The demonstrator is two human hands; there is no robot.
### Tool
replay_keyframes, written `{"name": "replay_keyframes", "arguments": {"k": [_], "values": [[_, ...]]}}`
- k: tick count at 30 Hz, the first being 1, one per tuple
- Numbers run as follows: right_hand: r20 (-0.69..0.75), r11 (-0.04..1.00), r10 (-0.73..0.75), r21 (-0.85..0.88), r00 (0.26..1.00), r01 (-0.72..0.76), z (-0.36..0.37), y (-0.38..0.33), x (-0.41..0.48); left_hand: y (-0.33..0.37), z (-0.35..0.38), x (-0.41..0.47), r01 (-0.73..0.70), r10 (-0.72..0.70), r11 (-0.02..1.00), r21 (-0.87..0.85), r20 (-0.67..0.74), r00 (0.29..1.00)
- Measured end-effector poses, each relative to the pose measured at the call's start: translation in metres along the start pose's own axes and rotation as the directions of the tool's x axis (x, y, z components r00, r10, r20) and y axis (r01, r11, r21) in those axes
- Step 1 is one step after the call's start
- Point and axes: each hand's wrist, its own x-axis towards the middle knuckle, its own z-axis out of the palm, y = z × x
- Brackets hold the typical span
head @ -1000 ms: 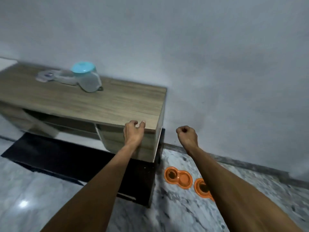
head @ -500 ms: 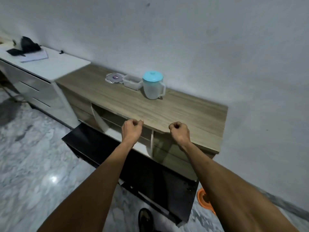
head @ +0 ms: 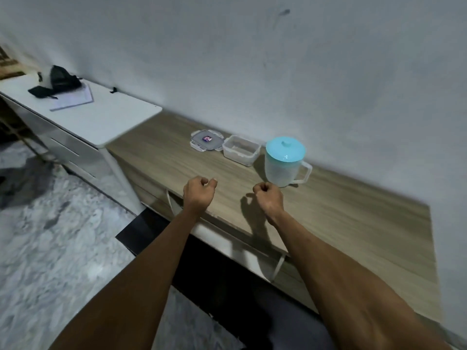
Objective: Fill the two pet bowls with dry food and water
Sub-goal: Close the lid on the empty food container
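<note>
Wooden table (head: 341, 223) against the wall carries my jug (head: 284, 164) and open tub (head: 241, 150). Left hand (head: 198, 195) and right hand (head: 269, 198) hover curled into loose fists, holding nothing.

Container (head: 241, 150) contents unclear, lid (head: 207, 140) label unreadable, cabinet (head: 366, 231) cut off

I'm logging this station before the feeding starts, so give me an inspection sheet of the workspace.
Surface: wooden cabinet top, bare at the front.
Job's things: lidded pitcher upright by the wall; open clear container beside it, its lid lying flat to its left. Pet bowls not in view.
Clutter: black bag and papers on the white unit.
Grippers: left hand and right hand loosely curled, empty.
Cables: nothing seen.
Surroundings: plain wall, marble floor.
</note>
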Motion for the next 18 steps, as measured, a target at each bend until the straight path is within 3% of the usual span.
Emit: {"name": "replay_keyframes", "arguments": {"k": [9, 14, 18], "values": [[-0.083, 0.997, 0.052, -0.050, 0.995, -0.056, 0.062, -0.027, 0.077, -0.016, 0.000, 0.131, -0.019, 0.015, 0.999, 0.033, 0.119, 0.993], [-0.222, 0.992, 0.116, -0.017, 0.968, -0.123, 0.096, -0.052, 0.123, -0.007, 0.000, 0.225, -0.081, 0.052, 0.988, 0.128, 0.217, 0.975], [-0.383, 0.979, 0.181, -0.022, 0.906, -0.205, 0.121, -0.054, 0.150, -0.024, 0.002, 0.297, -0.132, 0.067, 0.970, 0.203, 0.296, 0.953]]}}
